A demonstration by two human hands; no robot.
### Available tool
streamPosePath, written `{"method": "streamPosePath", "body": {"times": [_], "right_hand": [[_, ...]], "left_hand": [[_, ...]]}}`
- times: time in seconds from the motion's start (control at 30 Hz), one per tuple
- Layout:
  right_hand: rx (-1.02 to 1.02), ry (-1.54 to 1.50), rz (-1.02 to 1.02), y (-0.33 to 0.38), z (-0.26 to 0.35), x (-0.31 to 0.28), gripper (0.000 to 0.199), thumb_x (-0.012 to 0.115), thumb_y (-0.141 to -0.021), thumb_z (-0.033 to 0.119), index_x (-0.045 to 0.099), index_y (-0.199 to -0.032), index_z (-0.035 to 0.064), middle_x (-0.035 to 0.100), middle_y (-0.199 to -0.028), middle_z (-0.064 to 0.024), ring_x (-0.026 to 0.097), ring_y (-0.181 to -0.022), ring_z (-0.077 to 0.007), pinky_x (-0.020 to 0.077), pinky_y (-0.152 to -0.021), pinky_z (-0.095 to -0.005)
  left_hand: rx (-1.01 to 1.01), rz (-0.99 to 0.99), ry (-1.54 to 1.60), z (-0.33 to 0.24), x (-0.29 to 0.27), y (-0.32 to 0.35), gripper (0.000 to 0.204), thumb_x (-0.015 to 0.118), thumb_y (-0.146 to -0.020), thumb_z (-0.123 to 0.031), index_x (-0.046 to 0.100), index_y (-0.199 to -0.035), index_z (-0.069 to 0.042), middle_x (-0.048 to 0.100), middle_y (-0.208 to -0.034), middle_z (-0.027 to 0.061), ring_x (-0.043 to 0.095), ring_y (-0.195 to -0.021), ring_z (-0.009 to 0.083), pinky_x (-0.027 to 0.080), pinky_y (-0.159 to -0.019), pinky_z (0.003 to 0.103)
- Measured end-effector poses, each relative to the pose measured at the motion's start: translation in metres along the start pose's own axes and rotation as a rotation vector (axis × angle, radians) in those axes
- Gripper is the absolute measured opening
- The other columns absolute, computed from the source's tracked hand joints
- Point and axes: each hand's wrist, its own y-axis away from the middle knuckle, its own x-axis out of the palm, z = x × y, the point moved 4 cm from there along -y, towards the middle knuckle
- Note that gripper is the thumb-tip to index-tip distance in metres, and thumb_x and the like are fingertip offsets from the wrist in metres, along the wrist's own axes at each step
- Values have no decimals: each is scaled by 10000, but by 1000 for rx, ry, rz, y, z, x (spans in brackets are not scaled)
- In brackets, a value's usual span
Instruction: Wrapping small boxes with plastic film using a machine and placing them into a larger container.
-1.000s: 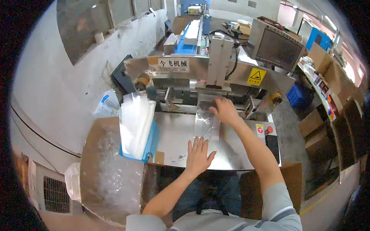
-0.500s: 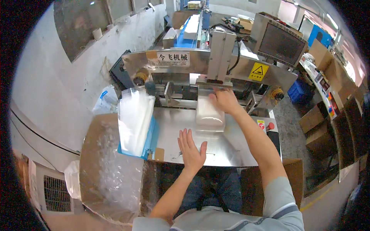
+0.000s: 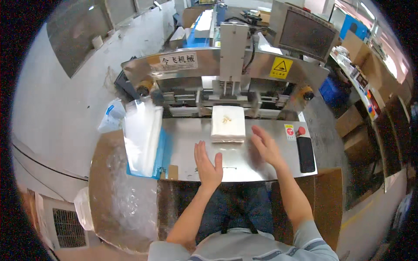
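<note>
A square stack of white paper napkins with a small brownish print on top lies on the steel worktop. Its far edge is close to the machine's opening, and a strip of clear film shows along its near edge. My left hand hovers over the worktop, nearer to me than the stack and to its left, fingers stretched and thumb apart. To the right of the stack is my right hand, fingers extended, holding nothing. Neither hand touches the napkins.
Clear plastic bags stand in a blue holder at left, above a carton lined with clear film. A black phone and a red button are at right. The steel machine frame spans the far side.
My right hand has come off the pack, moving right and toward me. The napkin stack's printed top now shows. The machine's two side brackets have closed inward. My left hand stays open.
</note>
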Motion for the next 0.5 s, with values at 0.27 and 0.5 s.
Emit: {"method": "streamPosePath", "body": {"times": [0.27, 0.5], "right_hand": [[90, -258, -64, 14, -19, 11, 572, 551, -1002, 346, 446, -1421, -29, 532, -1411, -184, 509, -1299, -266, 414, -1063, -353], [175, -118, -67, -51, -32, 36, 760, 559, -941, 520, 421, -1438, -38, 478, -1424, -288, 501, -1306, -354, 394, -1072, -401]], "left_hand": [[-320, 86, 351, 19, 12, -54, 691, 521, -1001, -402, 318, -1456, 78, 403, -1473, 280, 422, -1353, 392, 319, -1135, 409], [-427, 375, 265, 10, 35, -123, 697, 561, -961, -467, 475, -1344, 109, 566, -1327, 267, 567, -1204, 351, 408, -1029, 372]]}}
